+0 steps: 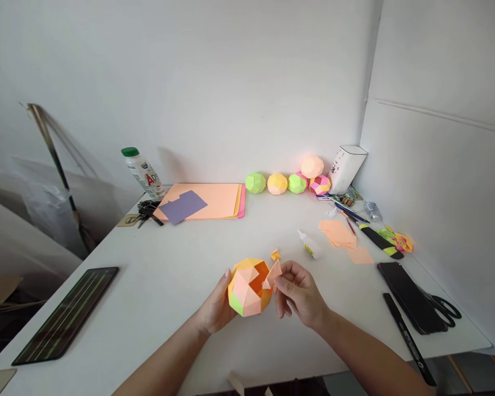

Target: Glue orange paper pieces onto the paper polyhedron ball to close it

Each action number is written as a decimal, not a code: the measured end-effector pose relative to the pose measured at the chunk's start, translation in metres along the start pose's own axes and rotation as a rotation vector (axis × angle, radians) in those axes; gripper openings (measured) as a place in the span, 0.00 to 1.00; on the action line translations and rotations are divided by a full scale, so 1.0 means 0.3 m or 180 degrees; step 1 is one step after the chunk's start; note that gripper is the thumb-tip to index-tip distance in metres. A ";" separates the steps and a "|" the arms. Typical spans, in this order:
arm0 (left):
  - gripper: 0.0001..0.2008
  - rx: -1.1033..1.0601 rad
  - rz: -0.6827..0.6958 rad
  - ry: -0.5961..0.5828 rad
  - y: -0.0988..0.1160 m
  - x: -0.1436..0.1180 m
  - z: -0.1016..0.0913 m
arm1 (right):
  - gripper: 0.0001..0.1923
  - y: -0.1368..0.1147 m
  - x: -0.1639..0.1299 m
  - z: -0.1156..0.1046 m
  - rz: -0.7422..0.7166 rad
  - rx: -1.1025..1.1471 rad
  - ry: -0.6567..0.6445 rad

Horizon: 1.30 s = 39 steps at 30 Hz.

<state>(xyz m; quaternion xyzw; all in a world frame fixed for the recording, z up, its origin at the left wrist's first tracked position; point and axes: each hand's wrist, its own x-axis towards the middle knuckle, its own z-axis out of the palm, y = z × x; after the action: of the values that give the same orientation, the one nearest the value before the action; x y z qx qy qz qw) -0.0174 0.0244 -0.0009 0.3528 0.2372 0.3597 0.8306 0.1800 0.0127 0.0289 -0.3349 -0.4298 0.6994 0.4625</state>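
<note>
In the cupped left hand (215,309) sits a paper ball (244,290); the right hand (300,292) pinches a peach piece (274,272) alongside.

Peach, orange and green paper ball (245,287), peach paper piece (274,274), purple card (183,207), green-capped white bottle (143,173)

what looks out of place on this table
The black marker at right sticks out past the front edge of the table, so it could fall. The paper ball also looks incomplete: a gap breaks its side.
</note>
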 end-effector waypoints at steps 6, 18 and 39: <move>0.39 -0.0062 -0.0257 0.0010 -0.013 0.001 -0.004 | 0.16 -0.002 0.007 0.002 0.0245 0.0045 -0.0082; 0.37 -0.0885 -0.0001 0.0325 0.008 0.003 -0.027 | 0.13 -0.052 0.035 -0.064 0.0098 -0.0386 0.0473; 0.34 -0.0779 0.0231 0.0847 0.059 -0.002 -0.014 | 0.10 -0.069 0.089 -0.202 -0.0863 -0.4752 0.1831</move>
<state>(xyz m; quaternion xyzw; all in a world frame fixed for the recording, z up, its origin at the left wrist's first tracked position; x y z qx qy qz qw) -0.0281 0.0343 0.0099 0.2067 0.2865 0.4591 0.8151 0.2306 0.0596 0.0211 -0.6669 -0.6843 0.0526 0.2903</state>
